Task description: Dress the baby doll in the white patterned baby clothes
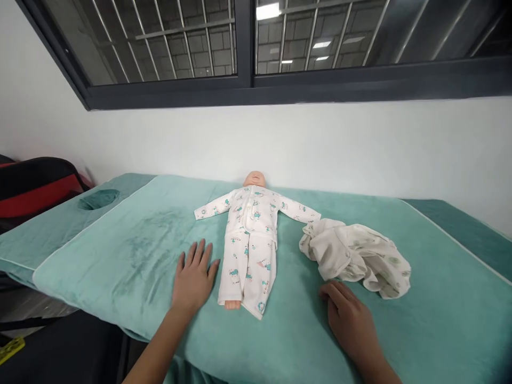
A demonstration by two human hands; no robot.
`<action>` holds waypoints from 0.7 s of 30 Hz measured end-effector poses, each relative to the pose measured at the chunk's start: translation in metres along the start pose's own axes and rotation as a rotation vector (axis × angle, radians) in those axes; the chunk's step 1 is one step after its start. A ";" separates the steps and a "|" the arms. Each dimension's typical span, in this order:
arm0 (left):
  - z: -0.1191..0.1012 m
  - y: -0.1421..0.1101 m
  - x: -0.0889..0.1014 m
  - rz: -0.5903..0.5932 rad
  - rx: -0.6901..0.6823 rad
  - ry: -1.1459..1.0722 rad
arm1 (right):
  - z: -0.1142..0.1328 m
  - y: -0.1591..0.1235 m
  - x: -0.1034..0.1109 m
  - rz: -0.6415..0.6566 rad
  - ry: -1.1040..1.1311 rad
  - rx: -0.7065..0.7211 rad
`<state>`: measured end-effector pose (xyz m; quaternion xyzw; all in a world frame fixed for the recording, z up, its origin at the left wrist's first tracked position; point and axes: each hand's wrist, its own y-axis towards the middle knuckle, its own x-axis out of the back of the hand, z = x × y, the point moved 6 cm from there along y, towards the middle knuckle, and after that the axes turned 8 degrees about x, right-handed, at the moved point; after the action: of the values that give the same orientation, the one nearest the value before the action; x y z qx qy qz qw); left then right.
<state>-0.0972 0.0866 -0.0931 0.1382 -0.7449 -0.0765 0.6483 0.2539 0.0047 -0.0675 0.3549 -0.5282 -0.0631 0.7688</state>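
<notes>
A baby doll point(251, 216) lies on its back on the green bed cover, its head toward the wall. It wears a white long-sleeved top point(258, 210) and matching trousers point(236, 261), printed with small teal figures. Toes show at the left trouser cuff; the other foot is hidden in the cloth. My left hand point(194, 277) rests flat beside the doll's legs, fingers spread, holding nothing. On the right, my right hand point(348, 317) is loosely curled on the cover, just below a crumpled white patterned garment point(356, 256). No object shows in its fingers.
The green-covered bed point(120, 256) runs along a white wall point(312, 144) beneath a dark-framed barred window point(248, 90). A face hole point(98, 199) is at its left end. A red and black chair point(40, 186) stands beyond it, and a black seat point(76, 346) sits at lower left.
</notes>
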 end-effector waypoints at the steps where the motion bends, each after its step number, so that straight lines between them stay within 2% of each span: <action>1: 0.000 0.001 0.000 -0.007 0.000 -0.003 | -0.001 0.000 -0.002 0.010 0.001 -0.005; 7: 0.001 -0.002 0.002 -0.020 0.011 -0.028 | -0.004 0.001 -0.006 0.015 -0.040 0.006; 10: 0.001 0.001 0.001 -0.020 0.000 -0.060 | 0.006 0.003 -0.006 0.014 -0.077 0.118; 15: 0.000 0.020 -0.006 0.004 -0.033 -0.143 | 0.027 0.010 -0.016 0.113 -0.027 0.293; 18: 0.000 0.028 -0.009 0.024 -0.041 -0.136 | 0.028 0.021 -0.027 0.175 -0.029 0.267; 21: 0.000 0.025 -0.008 0.029 -0.041 -0.121 | 0.025 0.029 -0.035 0.199 -0.033 0.214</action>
<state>-0.0988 0.1125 -0.0939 0.1089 -0.7829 -0.0905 0.6058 0.2097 0.0305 -0.0716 0.3795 -0.5770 0.0645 0.7204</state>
